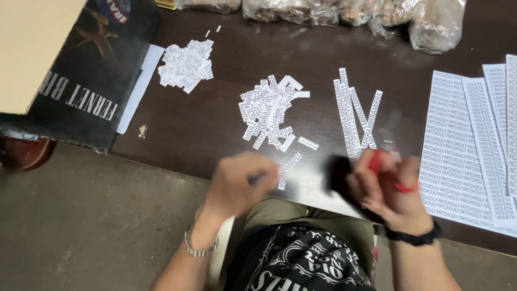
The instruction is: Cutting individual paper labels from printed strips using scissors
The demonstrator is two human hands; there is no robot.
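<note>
Two heaps of small cut white printed paper slips (187,64) (269,110) lie on the dark wooden bench (226,124). The blurred left hand (237,183) pinches one narrow paper strip (288,170). The right hand (385,186), also blurred, grips red-handled scissors (377,161), blades indistinct. Long uncut strips (355,113) lie just beyond; their count is unclear.

From my remote view this looks like a small home workshop for hand-packing goods. I see a dark wooden tabletop (215,124) over a bare concrete floor (91,226). On the tabletop lie printed label sheets (463,145) at its right end, cut label strips (355,108) and heaps of snipped labels (269,110) mid-table, and clear bags of product (350,13) along its far edge.
</note>
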